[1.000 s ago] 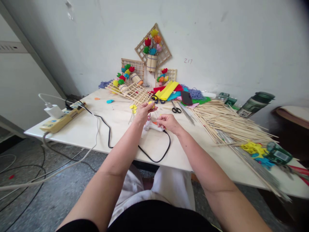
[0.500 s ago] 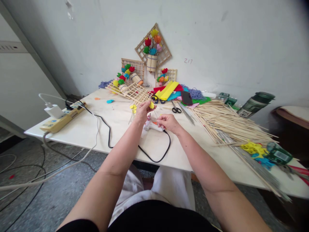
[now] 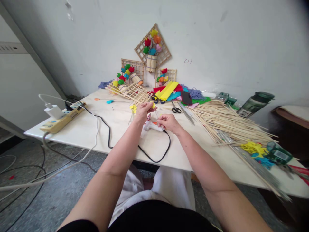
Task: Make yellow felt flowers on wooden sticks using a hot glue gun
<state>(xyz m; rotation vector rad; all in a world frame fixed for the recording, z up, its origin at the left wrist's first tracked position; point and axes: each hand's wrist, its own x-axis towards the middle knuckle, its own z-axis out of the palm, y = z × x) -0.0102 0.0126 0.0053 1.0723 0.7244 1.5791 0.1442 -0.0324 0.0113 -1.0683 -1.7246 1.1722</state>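
Between the fingertips of my left hand (image 3: 144, 111) is a small yellow piece (image 3: 153, 104). My right hand (image 3: 167, 123) pinches a thin wire stem (image 3: 156, 113) that runs up toward the yellow piece. Whether the stem joins the piece is too small to tell. Below my hands a white glue gun (image 3: 153, 126) lies on the table, its black cord looping toward the front edge. Yellow petals (image 3: 133, 108) on stems lie left of my left hand.
Flower-decorated stick lattices (image 3: 153, 45) stand at the wall. Coloured paper (image 3: 166, 91), a phone (image 3: 186, 98) and scissors (image 3: 176, 110) lie behind my hands. Wooden sticks (image 3: 224, 120) and a dark bottle (image 3: 256, 104) are right; a power strip (image 3: 56, 124) is left.
The yellow piece at my left fingertips has shifted slightly to the right and turned a little. My right hand keeps nearly the same place.
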